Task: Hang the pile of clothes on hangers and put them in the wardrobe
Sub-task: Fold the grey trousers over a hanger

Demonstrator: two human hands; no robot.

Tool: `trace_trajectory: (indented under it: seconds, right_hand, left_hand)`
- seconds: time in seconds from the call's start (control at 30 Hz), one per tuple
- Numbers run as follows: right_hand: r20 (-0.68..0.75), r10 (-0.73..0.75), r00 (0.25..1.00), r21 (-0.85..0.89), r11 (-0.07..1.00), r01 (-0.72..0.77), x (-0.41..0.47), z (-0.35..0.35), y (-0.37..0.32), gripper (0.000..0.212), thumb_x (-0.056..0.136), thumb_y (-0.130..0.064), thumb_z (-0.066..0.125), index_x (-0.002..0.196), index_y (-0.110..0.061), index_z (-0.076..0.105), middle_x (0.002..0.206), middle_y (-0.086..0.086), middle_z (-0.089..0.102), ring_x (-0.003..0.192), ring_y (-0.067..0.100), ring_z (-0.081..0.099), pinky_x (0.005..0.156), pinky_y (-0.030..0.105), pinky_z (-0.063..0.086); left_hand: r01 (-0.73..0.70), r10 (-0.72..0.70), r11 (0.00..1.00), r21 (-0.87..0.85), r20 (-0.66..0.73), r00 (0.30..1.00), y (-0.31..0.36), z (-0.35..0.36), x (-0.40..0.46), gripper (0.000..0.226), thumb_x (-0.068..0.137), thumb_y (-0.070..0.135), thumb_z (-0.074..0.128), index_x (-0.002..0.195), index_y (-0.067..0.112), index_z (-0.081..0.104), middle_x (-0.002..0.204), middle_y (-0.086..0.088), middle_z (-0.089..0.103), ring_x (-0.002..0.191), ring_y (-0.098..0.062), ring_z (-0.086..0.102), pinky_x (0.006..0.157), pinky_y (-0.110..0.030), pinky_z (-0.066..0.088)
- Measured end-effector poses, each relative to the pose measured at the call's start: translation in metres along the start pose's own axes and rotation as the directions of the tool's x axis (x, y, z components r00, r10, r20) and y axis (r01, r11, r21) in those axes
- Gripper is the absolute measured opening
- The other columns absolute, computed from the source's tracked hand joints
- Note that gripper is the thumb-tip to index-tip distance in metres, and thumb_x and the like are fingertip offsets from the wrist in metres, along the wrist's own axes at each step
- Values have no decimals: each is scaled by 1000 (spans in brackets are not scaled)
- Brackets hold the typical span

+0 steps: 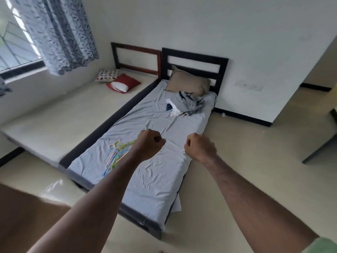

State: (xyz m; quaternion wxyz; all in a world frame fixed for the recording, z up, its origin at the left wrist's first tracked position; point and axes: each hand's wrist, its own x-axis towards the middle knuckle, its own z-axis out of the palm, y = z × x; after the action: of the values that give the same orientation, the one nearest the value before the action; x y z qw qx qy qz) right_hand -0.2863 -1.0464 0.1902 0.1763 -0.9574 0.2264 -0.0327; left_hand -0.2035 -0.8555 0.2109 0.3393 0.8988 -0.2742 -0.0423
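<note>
A pile of grey, white and dark blue clothes [189, 105] lies near the head of the bed with the pale blue sheet [156, 172], just in front of a tan pillow [188, 83]. Several coloured plastic hangers [116, 156] lie in a heap on the sheet's left side, partly hidden by my left forearm. My left hand [150, 143] is held out above the sheet as a fist with nothing in it. My right hand [199, 147] is also a fist holding nothing, a little to its right. No wardrobe is in view.
A second, bare mattress [60, 121] lies to the left, with a red cushion [125, 83] and a patterned cushion [106, 75] at its head. A window with a grey curtain [58, 33] is at the upper left. Tiled floor [246, 152] runs along the bed's right side.
</note>
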Motion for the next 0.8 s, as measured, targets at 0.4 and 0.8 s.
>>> trace_trajectory:
  seconds: [0.4, 0.8]
  right_hand:
    - [-51, 118, 992, 37, 993, -116, 160, -17, 67, 15, 89, -27, 56, 95, -19, 68, 96, 6, 65, 89, 33, 63, 72, 34, 45]
    - [-51, 36, 998, 4, 999, -36, 389, -44, 200, 20, 95, -26, 53, 96, -14, 69, 89, 8, 66, 87, 36, 64, 70, 36, 46]
  left_hand:
    - [-7, 13, 999, -54, 106, 994, 10, 67, 187, 45, 95, 33, 62, 63, 1, 61, 59, -15, 64, 61, -34, 61, 63, -44, 55]
    - [191, -185, 975, -117, 61, 981, 52, 167, 399, 16, 95, 14, 63, 80, 10, 66, 63, -8, 69, 40, -3, 59, 43, -16, 43]
